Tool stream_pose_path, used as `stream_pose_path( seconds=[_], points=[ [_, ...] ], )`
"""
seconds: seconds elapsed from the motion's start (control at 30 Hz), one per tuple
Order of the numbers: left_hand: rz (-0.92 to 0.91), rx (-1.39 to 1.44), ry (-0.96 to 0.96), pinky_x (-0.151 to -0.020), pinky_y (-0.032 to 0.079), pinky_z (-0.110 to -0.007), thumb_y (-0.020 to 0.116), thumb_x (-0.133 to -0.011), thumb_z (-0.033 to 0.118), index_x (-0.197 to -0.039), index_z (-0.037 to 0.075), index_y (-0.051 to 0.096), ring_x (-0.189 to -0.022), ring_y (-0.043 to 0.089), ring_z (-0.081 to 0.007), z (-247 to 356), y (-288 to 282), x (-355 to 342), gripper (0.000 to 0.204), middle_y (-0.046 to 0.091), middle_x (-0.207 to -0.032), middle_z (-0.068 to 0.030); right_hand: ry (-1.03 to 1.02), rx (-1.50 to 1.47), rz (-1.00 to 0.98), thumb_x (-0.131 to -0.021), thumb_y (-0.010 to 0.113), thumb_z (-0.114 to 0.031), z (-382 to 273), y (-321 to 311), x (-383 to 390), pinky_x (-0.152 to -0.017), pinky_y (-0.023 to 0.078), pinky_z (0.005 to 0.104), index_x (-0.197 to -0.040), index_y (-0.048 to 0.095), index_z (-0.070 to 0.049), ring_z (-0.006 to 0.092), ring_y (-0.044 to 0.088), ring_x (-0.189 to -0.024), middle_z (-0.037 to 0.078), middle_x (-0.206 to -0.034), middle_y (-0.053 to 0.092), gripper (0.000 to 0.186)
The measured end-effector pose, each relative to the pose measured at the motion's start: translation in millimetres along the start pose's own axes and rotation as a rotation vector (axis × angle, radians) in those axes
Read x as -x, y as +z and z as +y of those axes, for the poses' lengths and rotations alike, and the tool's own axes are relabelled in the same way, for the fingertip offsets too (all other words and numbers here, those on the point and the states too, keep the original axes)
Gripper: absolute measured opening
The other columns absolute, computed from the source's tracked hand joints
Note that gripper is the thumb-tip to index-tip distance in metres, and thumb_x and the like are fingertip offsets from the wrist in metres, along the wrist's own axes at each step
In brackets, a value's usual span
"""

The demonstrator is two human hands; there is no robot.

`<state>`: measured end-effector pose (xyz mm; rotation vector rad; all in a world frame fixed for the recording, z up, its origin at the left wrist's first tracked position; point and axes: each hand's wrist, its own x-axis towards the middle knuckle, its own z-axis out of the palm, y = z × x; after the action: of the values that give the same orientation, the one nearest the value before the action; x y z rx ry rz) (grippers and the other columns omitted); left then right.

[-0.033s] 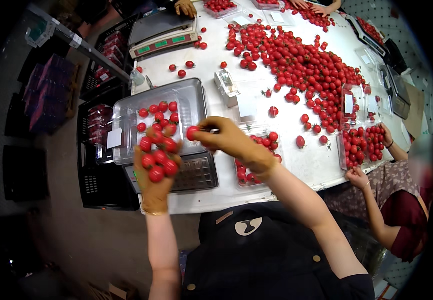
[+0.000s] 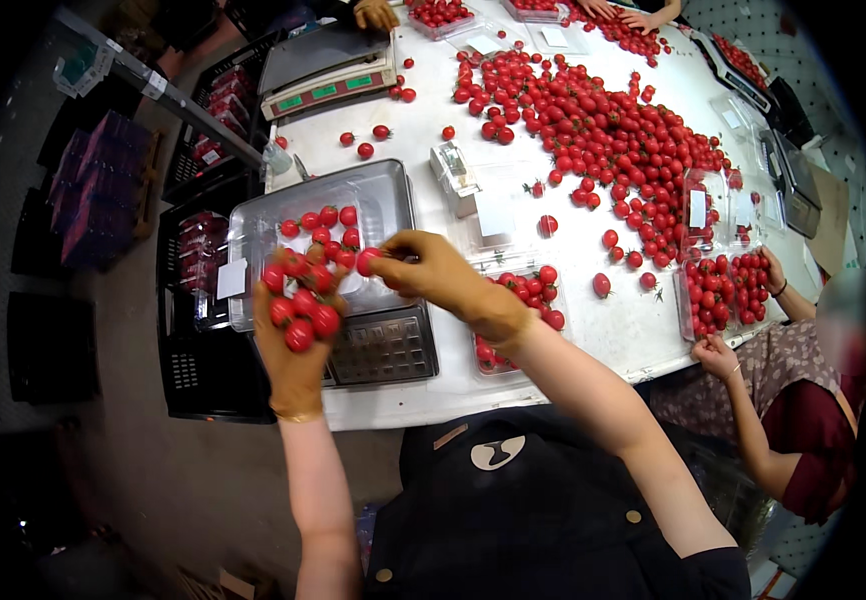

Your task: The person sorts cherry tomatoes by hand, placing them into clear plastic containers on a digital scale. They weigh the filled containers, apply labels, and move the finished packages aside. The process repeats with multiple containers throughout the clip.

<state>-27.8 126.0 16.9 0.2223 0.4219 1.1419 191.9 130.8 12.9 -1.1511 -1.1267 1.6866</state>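
My left hand, in a tan glove, cups several red cherry tomatoes above the near side of the scale. Between the fingertips of my gloved right hand is one cherry tomato, just right of the cupped ones. Beneath and beyond the hands, a clear plastic clamshell box with cherry tomatoes in it lies on the metal pan of the scale. My left hand partly hides the box and the scale's front.
Beside my right forearm stands a filled clear box. A large heap of cherry tomatoes covers the table's middle. Another scale is at the far left; black crates stand beside the table. A co-worker's hands hold filled boxes at right.
My left hand has moved slightly left and up with its cherry tomatoes. My right hand has shifted a little left, still pinching its tomato.
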Motion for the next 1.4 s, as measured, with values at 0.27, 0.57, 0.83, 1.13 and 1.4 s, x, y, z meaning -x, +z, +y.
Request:
stream_pose_path(
  seconds=[0.27,0.57,0.83,1.13,1.4],
  points=[
    [0.229,-1.652,0.473,-0.1,0.04,-0.033,0.064,-0.091,0.023,-0.127,0.002,0.056,-0.117,0.054,-0.025,45,-28,-51,0.043,0.059,-0.124,-0.0146,-0.147,-0.089,0.158,-0.098,0.053,-0.034,-10,-42,4,-0.076,0.053,0.0272,-0.129,0.053,0.001,0.0166,0.066,-0.084,0.012,-0.112,0.064,0.047],
    [-0.39,-1.858,0.216,-0.094,0.046,-0.041,0.066,-0.083,0.012,-0.127,0.006,0.052,-0.108,0.056,-0.0353,-166,-5,-37,0.047,0.056,-0.119,-0.0166,-0.213,1.217,0.505,-0.085,0.058,-0.01,127,-136,109,-0.092,0.048,0.0428,-0.129,0.05,-0.001,0.039,0.051,-0.116,0.021,-0.13,0.052,0.045],
    [-0.465,-2.413,0.235,-0.077,0.045,-0.042,0.074,-0.074,0.024,-0.132,0.013,0.047,-0.095,0.052,-0.0294,-219,-18,-53,0.065,0.052,-0.108,-0.0117,-0.034,1.287,0.499,-0.082,0.064,-0.013,109,-114,106,-0.08,0.052,0.0417,-0.106,0.059,-0.005,0.0339,0.056,-0.103,0.015,-0.113,0.056,0.026],
    [-0.657,-2.441,0.335,-0.075,0.049,-0.04,0.068,-0.076,0.029,-0.125,0.011,0.048,-0.093,0.053,-0.0307,-222,-41,-59,0.056,0.052,-0.11,-0.0094,-0.095,1.217,0.33,-0.083,0.065,-0.019,120,-123,96,-0.076,0.053,0.0407,-0.1,0.063,-0.006,0.034,0.057,-0.096,0.014,-0.109,0.056,0.021],
    [-0.558,-2.13,0.184,-0.076,0.052,-0.038,0.065,-0.08,0.028,-0.128,0.01,0.048,-0.094,0.057,-0.0271,-216,-27,-63,0.054,0.054,-0.109,-0.0109,-0.172,0.883,0.302,-0.078,0.071,-0.015,117,-143,105,-0.085,0.051,0.0368,-0.114,0.064,-0.007,0.0295,0.057,-0.1,0.013,-0.108,0.056,0.037]
  ],
)
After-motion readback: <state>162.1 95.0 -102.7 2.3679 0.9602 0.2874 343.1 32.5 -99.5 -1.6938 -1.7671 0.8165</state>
